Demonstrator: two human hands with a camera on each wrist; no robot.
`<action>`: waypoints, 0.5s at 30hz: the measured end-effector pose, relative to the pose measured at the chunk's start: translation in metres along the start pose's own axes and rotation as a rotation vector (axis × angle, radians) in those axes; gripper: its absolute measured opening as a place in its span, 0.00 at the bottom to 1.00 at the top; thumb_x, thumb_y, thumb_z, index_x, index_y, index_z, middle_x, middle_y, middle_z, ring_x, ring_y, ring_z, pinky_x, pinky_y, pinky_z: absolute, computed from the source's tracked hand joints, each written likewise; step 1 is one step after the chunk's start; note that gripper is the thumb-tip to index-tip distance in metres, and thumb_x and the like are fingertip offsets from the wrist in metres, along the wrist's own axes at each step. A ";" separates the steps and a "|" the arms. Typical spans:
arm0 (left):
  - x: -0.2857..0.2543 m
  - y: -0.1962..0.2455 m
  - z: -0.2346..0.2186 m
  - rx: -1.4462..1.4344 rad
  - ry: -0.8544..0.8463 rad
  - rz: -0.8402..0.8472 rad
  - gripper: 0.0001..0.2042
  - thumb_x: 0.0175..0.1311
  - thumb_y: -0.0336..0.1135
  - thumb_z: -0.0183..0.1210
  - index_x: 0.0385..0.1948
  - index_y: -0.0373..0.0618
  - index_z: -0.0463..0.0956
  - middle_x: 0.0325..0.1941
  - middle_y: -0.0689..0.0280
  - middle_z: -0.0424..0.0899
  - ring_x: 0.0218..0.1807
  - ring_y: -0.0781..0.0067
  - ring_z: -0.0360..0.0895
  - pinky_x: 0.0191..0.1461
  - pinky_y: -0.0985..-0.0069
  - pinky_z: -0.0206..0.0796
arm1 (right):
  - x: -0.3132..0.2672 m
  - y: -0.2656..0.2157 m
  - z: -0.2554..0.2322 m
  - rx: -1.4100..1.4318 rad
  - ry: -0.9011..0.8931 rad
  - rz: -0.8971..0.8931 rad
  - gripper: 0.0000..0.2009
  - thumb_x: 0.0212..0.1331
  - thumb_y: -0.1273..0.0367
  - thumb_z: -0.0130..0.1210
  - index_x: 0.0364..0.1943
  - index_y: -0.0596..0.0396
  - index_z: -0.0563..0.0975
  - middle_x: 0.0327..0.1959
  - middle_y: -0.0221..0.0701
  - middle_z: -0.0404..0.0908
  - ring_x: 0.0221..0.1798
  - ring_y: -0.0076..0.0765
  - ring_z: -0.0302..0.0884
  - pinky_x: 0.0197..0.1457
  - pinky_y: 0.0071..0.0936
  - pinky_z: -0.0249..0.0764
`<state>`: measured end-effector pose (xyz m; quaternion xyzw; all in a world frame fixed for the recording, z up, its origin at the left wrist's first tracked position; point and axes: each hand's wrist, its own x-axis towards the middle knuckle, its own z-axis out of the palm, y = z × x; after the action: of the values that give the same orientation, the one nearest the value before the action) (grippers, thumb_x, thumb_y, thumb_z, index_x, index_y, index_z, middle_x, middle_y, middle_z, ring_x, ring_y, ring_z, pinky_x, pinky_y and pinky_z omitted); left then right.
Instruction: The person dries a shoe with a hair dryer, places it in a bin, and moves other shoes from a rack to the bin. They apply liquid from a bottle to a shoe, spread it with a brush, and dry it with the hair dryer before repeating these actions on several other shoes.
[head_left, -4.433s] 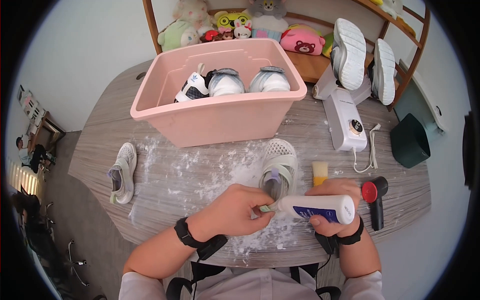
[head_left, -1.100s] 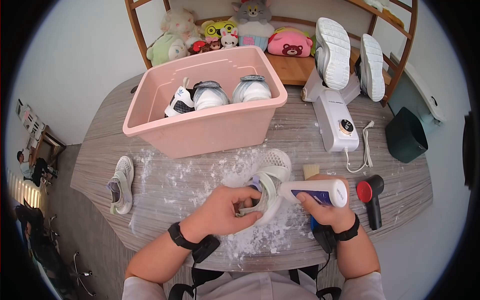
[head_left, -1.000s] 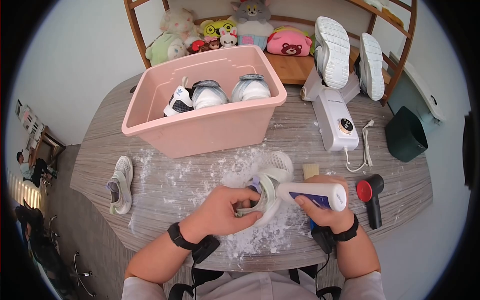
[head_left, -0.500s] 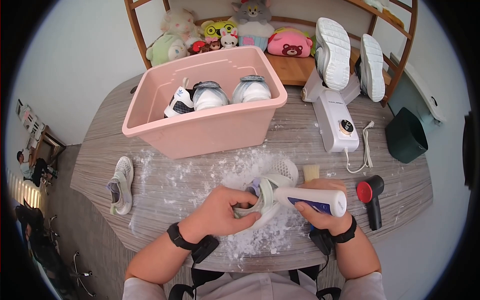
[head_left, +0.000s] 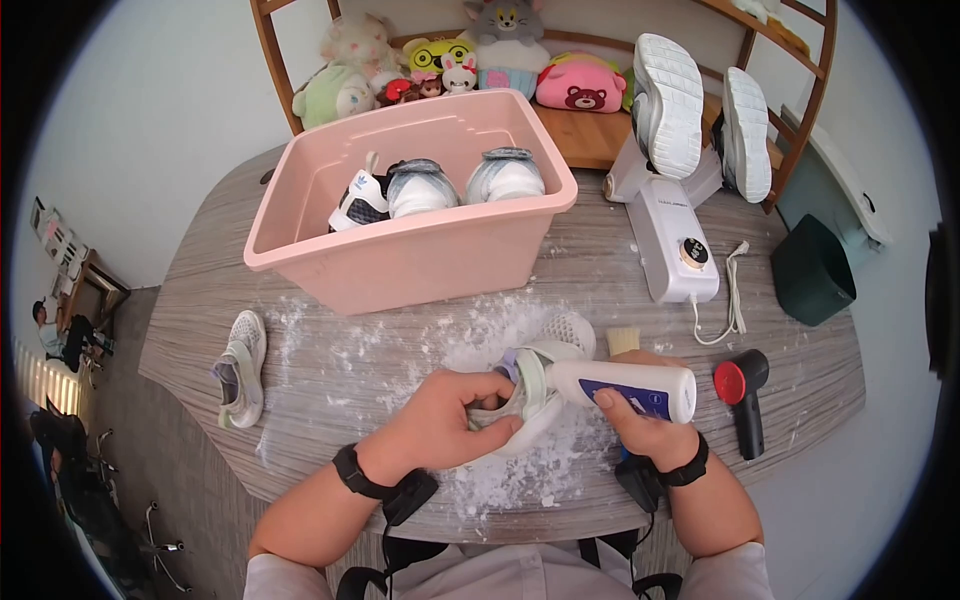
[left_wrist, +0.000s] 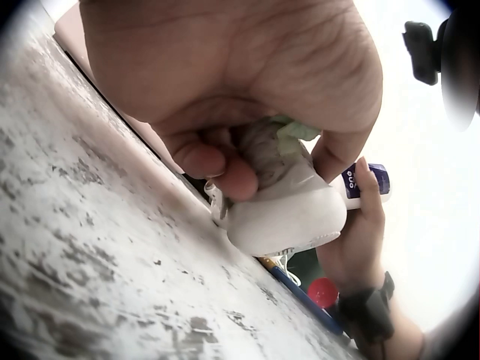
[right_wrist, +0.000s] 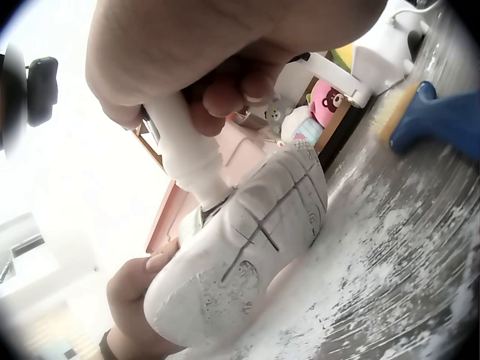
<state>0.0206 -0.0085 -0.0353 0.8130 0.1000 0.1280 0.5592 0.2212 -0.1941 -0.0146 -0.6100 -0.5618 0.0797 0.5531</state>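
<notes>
My left hand grips a pale grey-white sneaker at its heel and opening, with fingers inside the collar. The sneaker is tipped on its side, and its white-dusted sole faces the right wrist camera. My right hand holds a white bottle with a blue label, laid nearly level. In the right wrist view the bottle's narrow end meets the side of the sneaker near the opening. A matching sneaker stands apart at the left of the table.
White powder is scattered over the table. Behind stands a pink bin with several shoes. A white shoe dryer bears two shoes. A brush, a black-and-red handheld device and a dark green bin are at the right.
Earlier the sneaker lay upright, with my left fingers pinching its heel tab; now it is tilted and gripped at the collar. The bottle stays in my right hand, its end still at the sneaker.
</notes>
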 end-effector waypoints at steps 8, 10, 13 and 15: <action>0.000 0.004 0.001 0.104 0.027 0.063 0.07 0.59 0.27 0.70 0.36 0.38 0.81 0.22 0.70 0.71 0.25 0.84 0.65 0.29 0.80 0.61 | -0.007 0.002 0.005 0.085 0.033 0.132 0.09 0.59 0.72 0.70 0.40 0.65 0.86 0.32 0.37 0.89 0.31 0.27 0.85 0.36 0.24 0.80; 0.000 0.005 -0.001 0.125 0.033 0.071 0.07 0.59 0.27 0.69 0.35 0.38 0.81 0.21 0.70 0.71 0.24 0.83 0.65 0.29 0.80 0.61 | -0.005 -0.001 0.008 0.101 0.046 0.166 0.10 0.59 0.72 0.71 0.40 0.65 0.86 0.33 0.38 0.89 0.32 0.27 0.85 0.35 0.24 0.79; 0.002 0.005 0.000 0.143 0.044 0.067 0.08 0.58 0.28 0.70 0.36 0.39 0.82 0.20 0.70 0.72 0.23 0.83 0.65 0.28 0.79 0.61 | -0.005 0.001 0.007 0.043 0.036 0.135 0.09 0.58 0.73 0.71 0.39 0.65 0.86 0.32 0.39 0.89 0.31 0.28 0.86 0.35 0.24 0.79; 0.002 0.011 0.002 0.129 0.048 0.075 0.09 0.58 0.28 0.70 0.38 0.40 0.83 0.20 0.69 0.73 0.22 0.82 0.66 0.27 0.79 0.61 | -0.003 0.000 0.003 0.012 0.013 0.100 0.08 0.58 0.73 0.71 0.38 0.65 0.86 0.31 0.38 0.88 0.30 0.28 0.86 0.34 0.24 0.79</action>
<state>0.0235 -0.0131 -0.0257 0.8473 0.0909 0.1618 0.4977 0.2181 -0.1946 -0.0177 -0.6345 -0.5263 0.1066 0.5559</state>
